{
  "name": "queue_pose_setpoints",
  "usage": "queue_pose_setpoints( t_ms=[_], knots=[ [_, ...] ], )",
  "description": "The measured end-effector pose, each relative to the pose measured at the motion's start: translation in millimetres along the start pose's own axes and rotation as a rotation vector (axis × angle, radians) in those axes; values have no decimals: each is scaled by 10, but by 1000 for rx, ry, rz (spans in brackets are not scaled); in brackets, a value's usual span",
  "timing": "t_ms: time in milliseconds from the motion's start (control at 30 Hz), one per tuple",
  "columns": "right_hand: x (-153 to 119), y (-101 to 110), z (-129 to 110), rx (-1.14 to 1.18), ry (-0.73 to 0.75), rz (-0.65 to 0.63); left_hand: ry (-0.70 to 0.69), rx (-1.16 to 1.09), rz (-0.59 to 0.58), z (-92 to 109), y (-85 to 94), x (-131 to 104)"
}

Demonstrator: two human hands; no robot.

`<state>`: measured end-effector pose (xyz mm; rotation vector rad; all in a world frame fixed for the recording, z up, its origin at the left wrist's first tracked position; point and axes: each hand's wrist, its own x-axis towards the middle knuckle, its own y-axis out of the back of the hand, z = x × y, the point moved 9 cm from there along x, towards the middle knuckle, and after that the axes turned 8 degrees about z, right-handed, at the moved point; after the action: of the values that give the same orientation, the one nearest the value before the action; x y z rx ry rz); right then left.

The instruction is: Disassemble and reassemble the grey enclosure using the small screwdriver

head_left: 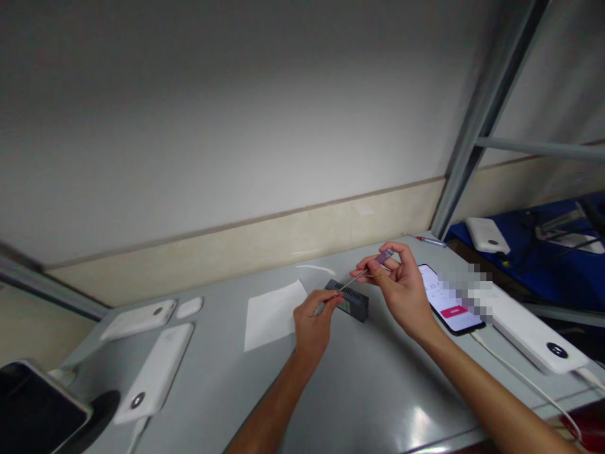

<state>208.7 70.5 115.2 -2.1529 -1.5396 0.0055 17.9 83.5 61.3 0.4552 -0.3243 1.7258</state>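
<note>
In my right hand (401, 287) is a thin screwdriver (384, 256) with a purple handle, its shaft slanting down to the left. My left hand (316, 320) is closed in a pinch right at the screwdriver's tip; anything small between those fingertips is too hidden to name. Just behind the fingers, a dark grey slotted box (359, 306) rests on the table, partly covered by my left hand. To the left of it lies a white sheet of paper (271, 317).
A lit phone (432, 284) and a white power bank (524, 334) with cables lie at right. Two white power banks (158, 372), a small white case (190, 307) and a dark-screened device (38, 410) are at left. A pen (431, 241) lies near a metal post (454, 189).
</note>
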Motion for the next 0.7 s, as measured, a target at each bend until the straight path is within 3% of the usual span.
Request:
queue_pose_setpoints(
  t_ms=[367, 700],
  knots=[
    [-10, -77, 163, 29, -54, -19, -51, 59, -7, 35, 11, 40],
    [0, -3, 246, 46, -90, -1, 240, -83, 20, -277, -6, 58]
  ],
)
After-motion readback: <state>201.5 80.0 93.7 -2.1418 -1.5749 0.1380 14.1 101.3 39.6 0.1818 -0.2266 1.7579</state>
